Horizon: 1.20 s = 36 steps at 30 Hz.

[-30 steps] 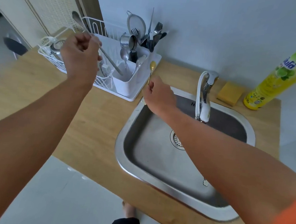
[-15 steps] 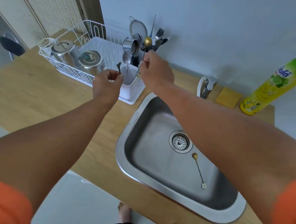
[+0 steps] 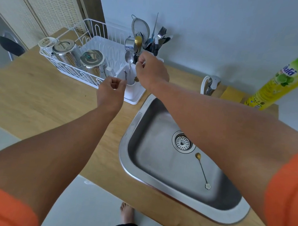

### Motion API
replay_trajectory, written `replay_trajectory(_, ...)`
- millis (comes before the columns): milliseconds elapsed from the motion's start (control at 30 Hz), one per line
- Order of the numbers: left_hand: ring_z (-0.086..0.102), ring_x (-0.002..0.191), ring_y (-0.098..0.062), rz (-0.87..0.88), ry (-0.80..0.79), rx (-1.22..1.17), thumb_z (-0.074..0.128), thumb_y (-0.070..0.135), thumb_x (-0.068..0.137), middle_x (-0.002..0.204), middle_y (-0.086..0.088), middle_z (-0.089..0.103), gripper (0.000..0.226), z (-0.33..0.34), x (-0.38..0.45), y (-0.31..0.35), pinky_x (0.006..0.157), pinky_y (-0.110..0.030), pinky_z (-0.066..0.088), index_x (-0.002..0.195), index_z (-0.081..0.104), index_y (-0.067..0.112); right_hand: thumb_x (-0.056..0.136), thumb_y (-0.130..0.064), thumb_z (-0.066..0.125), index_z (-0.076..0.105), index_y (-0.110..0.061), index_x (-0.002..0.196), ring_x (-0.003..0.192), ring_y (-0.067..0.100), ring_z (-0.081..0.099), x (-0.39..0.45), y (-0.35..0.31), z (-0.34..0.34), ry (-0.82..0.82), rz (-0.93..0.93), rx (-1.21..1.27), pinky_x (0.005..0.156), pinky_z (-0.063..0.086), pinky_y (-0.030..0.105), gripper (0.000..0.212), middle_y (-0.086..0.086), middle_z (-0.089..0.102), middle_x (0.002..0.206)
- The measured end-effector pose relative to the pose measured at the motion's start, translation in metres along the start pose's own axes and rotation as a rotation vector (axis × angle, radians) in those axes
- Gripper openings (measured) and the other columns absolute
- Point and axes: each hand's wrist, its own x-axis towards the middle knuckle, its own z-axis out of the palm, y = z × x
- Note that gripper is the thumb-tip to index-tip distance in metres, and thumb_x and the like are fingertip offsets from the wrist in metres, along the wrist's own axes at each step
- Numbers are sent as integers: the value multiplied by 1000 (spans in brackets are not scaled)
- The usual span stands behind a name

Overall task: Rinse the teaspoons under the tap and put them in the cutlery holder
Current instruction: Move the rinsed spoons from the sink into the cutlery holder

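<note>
The right hand (image 3: 151, 71) is raised over the white plastic cutlery holder (image 3: 129, 78), its fingers and thumb pinched round the thin stem of a gold-coloured teaspoon (image 3: 138, 43). That spoon stands nearly upright, bowl on top, and its small ornamented end shows just below the hand, at the holder's rim. The left hand (image 3: 111, 91) hangs just beside the holder's near left corner, fingers curled in loosely; nothing can be seen in it, and whether the fingertips touch the holder cannot be told.

Directly between the two hands, a silver spoon (image 3: 129, 58) with its bowl up and a smaller dark utensil stand in the holder's front compartment. Behind the right hand, the back compartment carries forks, dark-handled utensils and a round mesh strainer (image 3: 141, 27).

Left of the left hand runs the white wire dish rack (image 3: 89, 39), holding two upturned steel canisters (image 3: 77, 56).

Under the right forearm lies the stainless steel sink (image 3: 158, 161), set into a light wooden worktop (image 3: 37, 91). A second gold teaspoon (image 3: 202, 170) with a flower-shaped end lies flat in the basin, just beside the round drain strainer (image 3: 182, 142).

Beyond the right forearm stand the chrome tap (image 3: 210, 84), a yellow sponge (image 3: 231, 93) and a tilted-looking yellow-green bottle of dish liquid (image 3: 284, 80).
</note>
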Motion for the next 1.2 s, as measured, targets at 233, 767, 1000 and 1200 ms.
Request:
replay_trajectory(233,70,82,-28,-36,-36,23,64,37,92,89,-7,74,10,1,-14,-19,81,-56,62,91,65,27,104,-28,48,61,-24,99,85,23,65,1,0,2,-36,20,33,69,53,34,15,-3,70,97)
replay_trajectory(767,63,85,-15,169,-176,409,65,29,96,94,10,70,6,-11,-27,-71,78,-29,43,102,68,30,95,-19,42,62,-29,103,100,27,63,-87,80,23,-304,278,-25,79,52,34,24,-1,68,112)
replay_trajectory(1000,60,108,-42,418,-370,800,68,22,96,121,-13,71,27,-15,-31,-86,93,-52,51,121,75,18,93,-21,46,64,-30,98,101,29,66,-169,161,34,-385,378,-100,81,52,35,20,-1,72,111)
replay_trajectory(1200,49,121,-41,539,-456,813,65,19,96,134,-11,62,30,-12,-39,-104,101,-58,40,126,69,17,94,-24,47,64,-31,106,109,28,60,-220,226,23,-379,514,-221,78,38,36,22,2,66,110)
